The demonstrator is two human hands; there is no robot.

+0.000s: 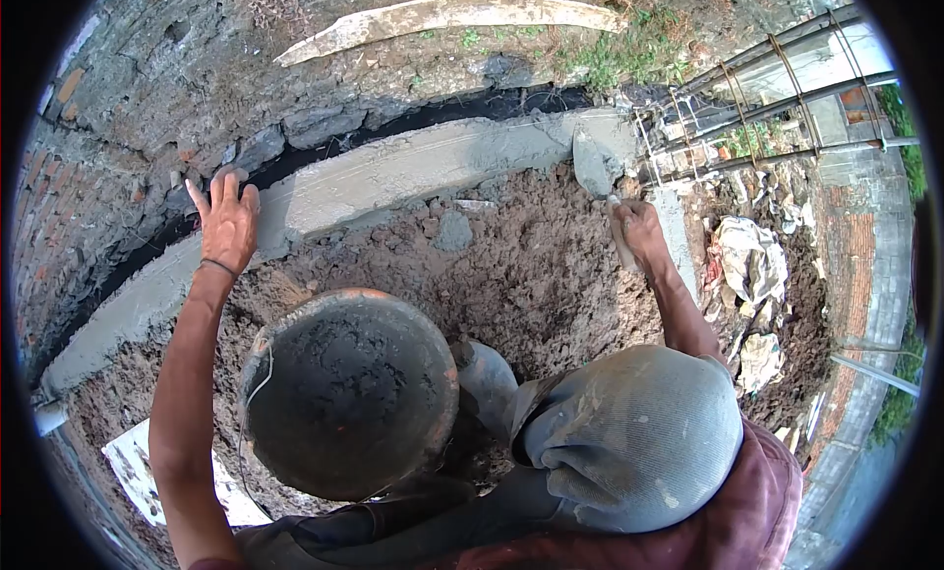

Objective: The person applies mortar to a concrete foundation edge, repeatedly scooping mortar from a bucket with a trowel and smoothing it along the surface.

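My left hand (228,223) rests on the left part of a low wall's smooth grey mortar top (364,180), fingers spread over its far edge. A dark band circles that wrist. In my right hand (641,234) is the handle of a trowel, with the fingers wrapped round it. The trowel's blade (592,164) lies against the wet mortar near the wall's right end, beside the upright steel bars. Between my arms stands a round bucket (349,393) with wet grey mortar inside, its wire handle hanging at the left.
Loose brown soil (531,265) lies along the near side of the wall. A dark gap runs behind it, with a wooden plank (452,15) beyond. Tied steel bars (787,103) extend at upper right, above white sacks (752,260). My knee (639,432) is bent close by.
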